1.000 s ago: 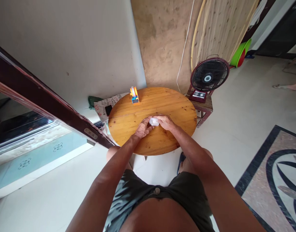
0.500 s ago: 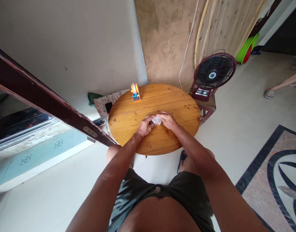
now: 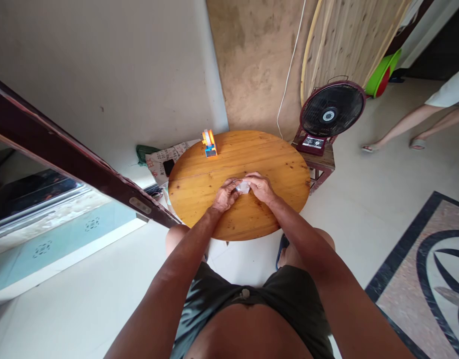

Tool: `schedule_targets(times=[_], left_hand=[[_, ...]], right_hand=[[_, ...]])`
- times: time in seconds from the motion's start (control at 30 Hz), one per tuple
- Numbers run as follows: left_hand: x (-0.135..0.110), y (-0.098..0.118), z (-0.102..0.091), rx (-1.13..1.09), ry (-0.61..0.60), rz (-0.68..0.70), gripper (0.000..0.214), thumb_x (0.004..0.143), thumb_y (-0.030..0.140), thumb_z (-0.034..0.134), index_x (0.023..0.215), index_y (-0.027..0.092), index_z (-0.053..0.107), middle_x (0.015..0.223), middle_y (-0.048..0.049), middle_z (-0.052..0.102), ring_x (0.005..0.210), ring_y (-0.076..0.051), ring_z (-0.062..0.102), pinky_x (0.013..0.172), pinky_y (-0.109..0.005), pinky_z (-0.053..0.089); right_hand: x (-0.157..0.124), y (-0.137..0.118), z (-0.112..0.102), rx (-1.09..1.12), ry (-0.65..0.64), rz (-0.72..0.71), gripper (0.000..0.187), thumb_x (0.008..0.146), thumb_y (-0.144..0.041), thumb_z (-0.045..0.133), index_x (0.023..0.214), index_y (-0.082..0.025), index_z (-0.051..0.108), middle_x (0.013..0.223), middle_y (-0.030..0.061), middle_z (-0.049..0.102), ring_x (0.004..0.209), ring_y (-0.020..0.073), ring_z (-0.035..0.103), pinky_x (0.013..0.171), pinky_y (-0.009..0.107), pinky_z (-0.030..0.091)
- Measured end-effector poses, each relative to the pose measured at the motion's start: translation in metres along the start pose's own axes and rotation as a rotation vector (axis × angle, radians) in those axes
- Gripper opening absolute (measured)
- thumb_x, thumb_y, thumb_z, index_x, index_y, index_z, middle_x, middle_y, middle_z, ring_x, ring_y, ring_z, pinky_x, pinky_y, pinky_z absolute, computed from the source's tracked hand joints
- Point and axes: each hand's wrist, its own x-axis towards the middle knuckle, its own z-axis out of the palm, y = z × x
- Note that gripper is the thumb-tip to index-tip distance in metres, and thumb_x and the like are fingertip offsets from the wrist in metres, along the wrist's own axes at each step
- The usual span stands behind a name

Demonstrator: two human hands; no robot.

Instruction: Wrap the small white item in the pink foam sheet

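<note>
Both of my hands are closed around a small, clear, whitish plastic piece just above the near half of the round wooden table. My left hand grips its left side with thumb and fingers. On its right upper edge are the bent fingers of my right hand. Too small to make out is exactly what the piece is; the fingers cover part of its rim. Toward the table's far left edge stands an orange and blue tape dispenser, apart from both hands.
A dark red fan stands on a wooden stool at the table's right. Left of the table, a dark phone lies on printed sacking. A person's bare legs show at far right. A door frame runs along the left.
My fingers have shifted slightly on the plastic piece, which is tilted a little differently. At far right the other person has stepped further into view. The tape dispenser has stayed put.
</note>
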Motion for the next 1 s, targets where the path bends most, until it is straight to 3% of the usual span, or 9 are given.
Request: schedule_targets(times=[0.2,0.37,0.53,0.7,1.0], left_hand=[[-0.002,0.0,0.002,0.0,0.0,-0.017,0.035,0.091,0.034,0.063,0.124,0.023,0.071,0.141,-0.0114,0.059,0.122,-0.028,0.063,0.108,-0.046,0.053],[-0.001,0.002,0.001,-0.016,0.005,-0.06,0.037,0.09,0.038,0.067,0.123,0.024,0.071,0.139,-0.0101,0.061,0.121,-0.027,0.064,0.108,-0.046,0.054],[-0.001,0.003,0.001,-0.016,0.005,-0.056,0.036,0.09,0.036,0.066,0.123,0.023,0.072,0.138,-0.0107,0.062,0.12,-0.028,0.064,0.108,-0.046,0.053],[-0.002,0.004,0.002,-0.026,0.007,-0.052,0.031,0.09,0.028,0.065,0.12,0.024,0.074,0.13,-0.0084,0.066,0.125,-0.027,0.062,0.111,-0.045,0.052],[-0.002,0.004,0.002,-0.004,-0.001,-0.026,0.039,0.086,0.022,0.067,0.126,0.023,0.07,0.137,-0.0102,0.061,0.124,-0.027,0.062,0.111,-0.043,0.051]], right_hand=[[-0.003,0.004,-0.001,0.02,0.021,-0.013,0.027,0.098,-0.026,0.052,0.097,-0.025,0.079,0.114,0.0076,0.072,0.104,0.0209,0.069,0.097,0.038,0.057],[-0.002,0.001,-0.005,0.085,-0.013,0.043,0.028,0.098,-0.039,0.055,0.095,-0.022,0.077,0.111,0.009,0.074,0.104,0.0216,0.07,0.097,0.039,0.056],[-0.001,-0.008,-0.003,0.085,-0.017,0.08,0.03,0.095,-0.048,0.061,0.095,-0.02,0.074,0.105,0.0088,0.074,0.098,0.0207,0.07,0.083,0.032,0.058],[-0.002,-0.011,0.007,-0.07,0.037,0.081,0.024,0.082,-0.043,0.078,0.092,-0.023,0.07,0.095,0.0043,0.072,0.087,0.0195,0.068,0.082,0.032,0.056],[-0.008,-0.011,0.004,-0.192,-0.05,-0.068,0.02,0.089,-0.033,0.073,0.104,-0.023,0.064,0.106,0.0091,0.071,0.106,0.0248,0.067,0.092,0.036,0.055]])
